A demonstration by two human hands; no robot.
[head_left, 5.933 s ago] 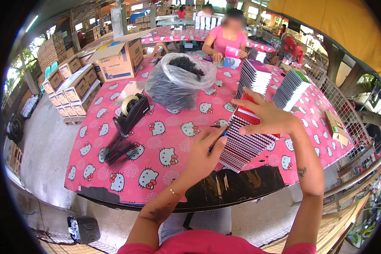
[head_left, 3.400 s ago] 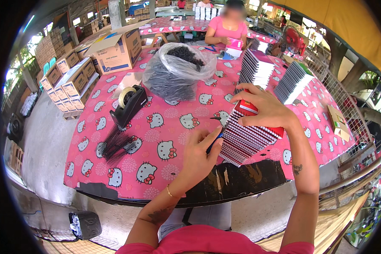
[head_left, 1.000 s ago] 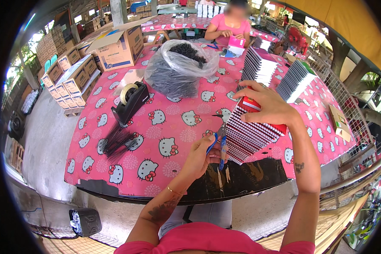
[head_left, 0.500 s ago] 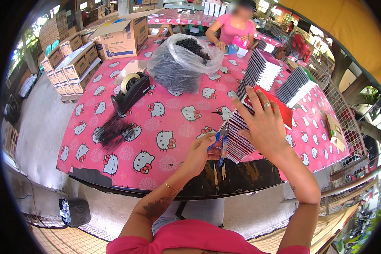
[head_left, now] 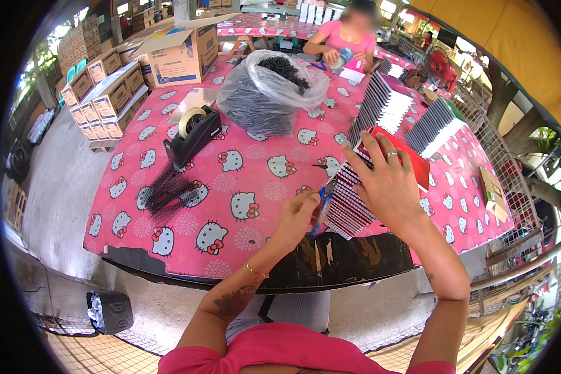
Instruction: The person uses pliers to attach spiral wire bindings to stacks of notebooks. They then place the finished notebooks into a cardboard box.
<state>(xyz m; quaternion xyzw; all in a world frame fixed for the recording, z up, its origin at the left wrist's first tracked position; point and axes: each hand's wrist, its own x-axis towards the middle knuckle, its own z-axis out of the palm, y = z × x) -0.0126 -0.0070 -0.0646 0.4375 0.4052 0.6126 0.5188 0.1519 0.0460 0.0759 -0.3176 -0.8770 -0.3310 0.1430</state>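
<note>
My left hand is closed round a pair of blue-handled pliers, somewhat blurred. The jaws are at the near left edge of a leaning stack of spiral notebooks with dark red and white edges. On the upper part of that stack lies my right hand, fingers spread, a ring on one of them. A red notebook cover shows beyond its fingers. Loose black plastic coils lie on the table's left part. More coils fill a clear plastic bag farther back.
A black tape dispenser stands left of the bag. Two more stacks of spiral notebooks are at the right. Cardboard boxes stand far left. Across the pink patterned table, a co-worker handles notebooks.
My left hand and the pliers have shifted slightly up along the notebook edge, and the handles have turned. My right hand stays in place. The co-worker's hands have moved.
</note>
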